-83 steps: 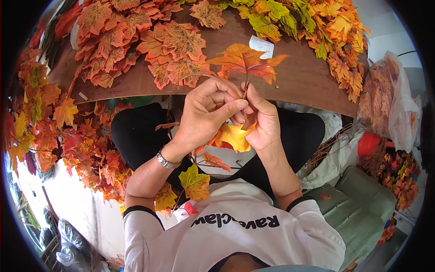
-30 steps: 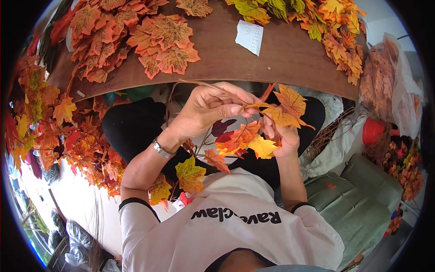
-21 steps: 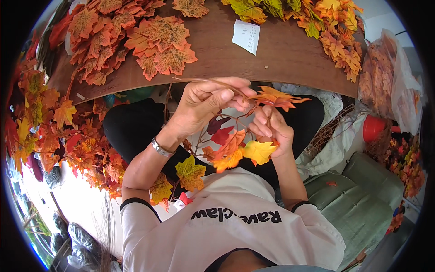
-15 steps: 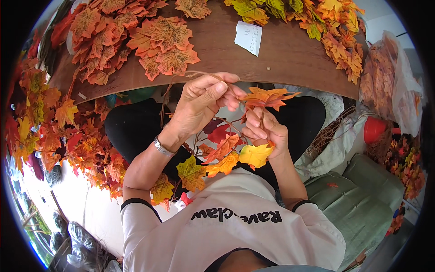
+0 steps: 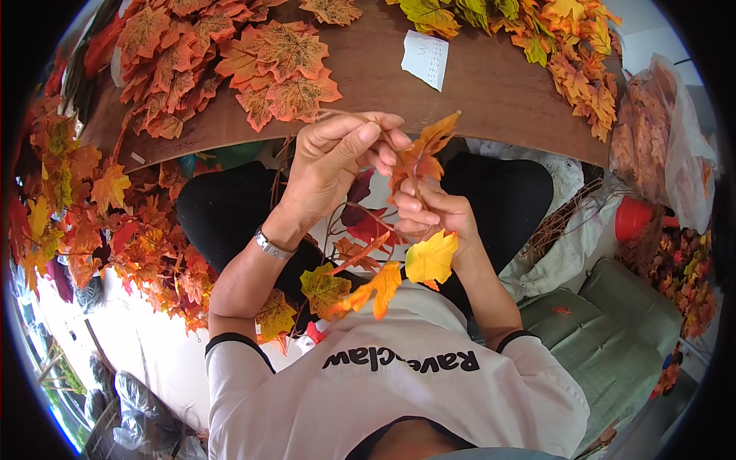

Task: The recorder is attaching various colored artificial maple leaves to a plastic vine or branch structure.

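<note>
Between my hands is a garland of artificial maple leaves on a thin brown stem. My left hand [image 5: 337,157], with a metal watch [image 5: 274,245] at the wrist, pinches the stem between thumb and fingers. Lower and to the right, my right hand [image 5: 438,216] is closed on the same stem, just below an orange leaf [image 5: 426,153] that stands tilted upward. A yellow leaf [image 5: 431,257] hangs against my right hand. Further down the garland are an orange leaf [image 5: 376,290], a dark red leaf [image 5: 366,222] and a green-yellow leaf [image 5: 323,293], over my lap.
On the brown table [image 5: 368,69] lie a pile of orange leaves [image 5: 287,69], a torn white paper [image 5: 425,60] and yellow-orange leaves [image 5: 571,69]. Leaf garlands [image 5: 115,222] hang at the left. Right of me are a bag of leaves [image 5: 652,130], a red container [image 5: 635,218] and a green cushion [image 5: 590,337].
The orange leaf by my right hand has turned from lying nearly flat to standing upward. My right hand has shifted slightly left. The lower leaves have swung a little.
</note>
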The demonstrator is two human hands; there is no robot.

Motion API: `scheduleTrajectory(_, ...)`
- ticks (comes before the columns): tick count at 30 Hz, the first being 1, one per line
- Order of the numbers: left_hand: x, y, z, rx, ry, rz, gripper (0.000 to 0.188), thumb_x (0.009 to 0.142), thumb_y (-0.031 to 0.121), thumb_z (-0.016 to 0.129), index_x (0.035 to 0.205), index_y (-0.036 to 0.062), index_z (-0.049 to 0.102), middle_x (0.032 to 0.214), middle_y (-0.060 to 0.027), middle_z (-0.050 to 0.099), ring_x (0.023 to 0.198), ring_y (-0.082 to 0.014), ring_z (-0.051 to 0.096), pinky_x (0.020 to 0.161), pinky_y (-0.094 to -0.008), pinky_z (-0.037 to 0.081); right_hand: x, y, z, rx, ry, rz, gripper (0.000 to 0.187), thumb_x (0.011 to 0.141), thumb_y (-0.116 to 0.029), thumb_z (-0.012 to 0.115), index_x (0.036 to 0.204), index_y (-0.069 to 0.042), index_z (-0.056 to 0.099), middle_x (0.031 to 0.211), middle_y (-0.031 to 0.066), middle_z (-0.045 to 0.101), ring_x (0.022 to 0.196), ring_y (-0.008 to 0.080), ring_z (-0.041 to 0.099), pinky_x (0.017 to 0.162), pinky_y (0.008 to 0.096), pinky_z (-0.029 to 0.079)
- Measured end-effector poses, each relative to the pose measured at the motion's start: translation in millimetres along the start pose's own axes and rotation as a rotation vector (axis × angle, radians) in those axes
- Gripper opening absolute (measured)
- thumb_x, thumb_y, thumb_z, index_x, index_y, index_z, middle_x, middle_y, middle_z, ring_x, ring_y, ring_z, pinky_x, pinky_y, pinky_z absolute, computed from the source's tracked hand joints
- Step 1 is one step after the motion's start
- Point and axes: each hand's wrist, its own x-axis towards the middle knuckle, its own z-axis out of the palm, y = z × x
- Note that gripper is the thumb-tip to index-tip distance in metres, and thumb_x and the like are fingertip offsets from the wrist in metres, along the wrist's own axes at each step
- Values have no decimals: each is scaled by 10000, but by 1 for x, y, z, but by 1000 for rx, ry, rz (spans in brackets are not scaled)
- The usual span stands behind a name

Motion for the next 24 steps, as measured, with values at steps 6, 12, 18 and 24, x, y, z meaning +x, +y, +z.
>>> scheduleTrajectory(6, -2, -5, -7, 128, -18, 95, 102, 845, 37, 522, 865, -30, 598, 895, -170, 602, 659, -130, 561, 613, -214, 461, 0, 8, -10, -41, 42, 176, 173, 849, -177, 488, 918, -19, 472, 741, 25, 465, 453, 30, 339, 496, 192, 259)
scheduleTrajectory(12, 6, 5, -9, 197, 129, 66, 89, 826, 64, 575, 822, -15, 617, 831, -117, 630, 641, -69, 543, 571, -193, 424, 3, -7, 5, -151, 75, 118, 180, 880, -183, 457, 894, -10, 503, 682, 18, 460, 475, 42, 358, 490, 195, 275)
scheduleTrajectory(18, 7, 16, 3, 287, 142, 18, 94, 832, 71, 566, 826, -16, 600, 802, -108, 622, 641, -68, 548, 579, -187, 439, 3, -8, 11, -300, -34, 0, 244, 858, -205, 527, 980, 6, 537, 614, -24, 457, 419, 33, 334, 454, 193, 261)
scheduleTrajectory(24, -1, 34, 0, 418, 186, -77, 110, 810, 104, 606, 808, -6, 620, 786, -80, 632, 596, -56, 550, 546, -185, 460, 12, 0, 21, -473, 232, -136, 205, 851, -163, 551, 966, 7, 559, 525, -43, 408, 373, 26, 296, 410, 183, 230)
